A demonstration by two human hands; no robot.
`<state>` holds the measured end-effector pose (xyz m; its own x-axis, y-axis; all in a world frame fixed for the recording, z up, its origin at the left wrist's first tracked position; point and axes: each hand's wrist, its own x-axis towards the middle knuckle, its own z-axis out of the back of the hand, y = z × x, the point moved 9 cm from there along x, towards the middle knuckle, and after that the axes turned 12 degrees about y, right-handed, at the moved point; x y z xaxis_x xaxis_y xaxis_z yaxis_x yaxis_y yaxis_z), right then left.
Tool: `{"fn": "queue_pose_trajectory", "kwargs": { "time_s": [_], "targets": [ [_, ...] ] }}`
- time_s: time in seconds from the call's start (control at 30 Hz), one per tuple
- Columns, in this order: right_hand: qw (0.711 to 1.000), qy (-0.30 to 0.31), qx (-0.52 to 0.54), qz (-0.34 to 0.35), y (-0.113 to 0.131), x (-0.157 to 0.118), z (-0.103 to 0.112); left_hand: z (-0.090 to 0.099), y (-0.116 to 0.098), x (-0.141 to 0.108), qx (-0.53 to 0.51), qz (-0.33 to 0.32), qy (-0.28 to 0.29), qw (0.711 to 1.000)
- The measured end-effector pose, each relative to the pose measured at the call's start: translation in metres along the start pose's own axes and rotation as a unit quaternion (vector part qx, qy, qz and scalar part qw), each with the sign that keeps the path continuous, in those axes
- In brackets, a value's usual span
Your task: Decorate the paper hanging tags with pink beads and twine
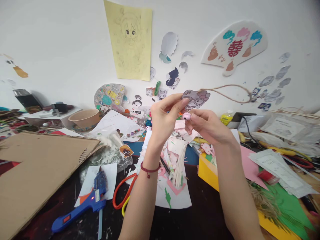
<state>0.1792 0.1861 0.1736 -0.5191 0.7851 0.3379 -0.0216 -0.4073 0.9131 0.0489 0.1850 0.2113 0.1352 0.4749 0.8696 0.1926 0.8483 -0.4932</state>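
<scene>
My left hand pinches the left edge of a flat grey cartoon cutout, raised above the cluttered table. A loop of brown twine extends from the cutout's top toward the right. Just under the cutout, my right hand has its fingers closed at a small pink bell. The bell sits between the two hands, close to the left fingertips. Whether a cord joins the bell to the cutout cannot be made out.
A blue glue gun with a red light lies at left, beside orange-handled scissors. Brown cardboard covers the left side. Paper scraps and a white tassel lie beneath my hands; yellow and green sheets are at right.
</scene>
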Motion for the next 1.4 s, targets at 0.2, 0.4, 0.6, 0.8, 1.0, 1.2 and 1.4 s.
{"fn": "queue_pose_trajectory", "kwargs": {
  "time_s": [0.2, 0.4, 0.6, 0.8, 1.0, 1.2, 1.4],
  "targets": [
    [0.998, -0.064, -0.011, 0.021, 0.007, -0.005, 0.008, -0.003, -0.017, -0.003, 0.073, -0.047, -0.009, 0.996],
    [0.996, -0.081, 0.014, 0.04, 0.01, -0.008, 0.009, -0.01, -0.028, -0.008, 0.147, -0.121, -0.031, 0.981],
    [0.989, -0.123, -0.048, 0.071, 0.02, -0.011, 0.009, -0.012, -0.033, -0.015, 0.217, -0.176, -0.072, 0.958],
    [0.977, -0.154, -0.116, 0.086, 0.037, -0.02, 0.003, -0.009, -0.04, -0.017, 0.196, -0.201, -0.108, 0.954],
    [0.97, -0.173, -0.134, 0.106, 0.043, -0.025, 0.002, 0.001, -0.029, -0.014, 0.104, -0.144, -0.123, 0.977],
    [0.978, -0.158, -0.1, 0.096, 0.04, -0.024, 0.0, -0.002, -0.029, -0.014, 0.091, -0.147, -0.108, 0.979],
    [0.968, -0.19, -0.133, 0.094, 0.044, -0.029, 0.001, -0.003, -0.033, -0.013, 0.063, -0.142, -0.091, 0.984]
  ]
}}
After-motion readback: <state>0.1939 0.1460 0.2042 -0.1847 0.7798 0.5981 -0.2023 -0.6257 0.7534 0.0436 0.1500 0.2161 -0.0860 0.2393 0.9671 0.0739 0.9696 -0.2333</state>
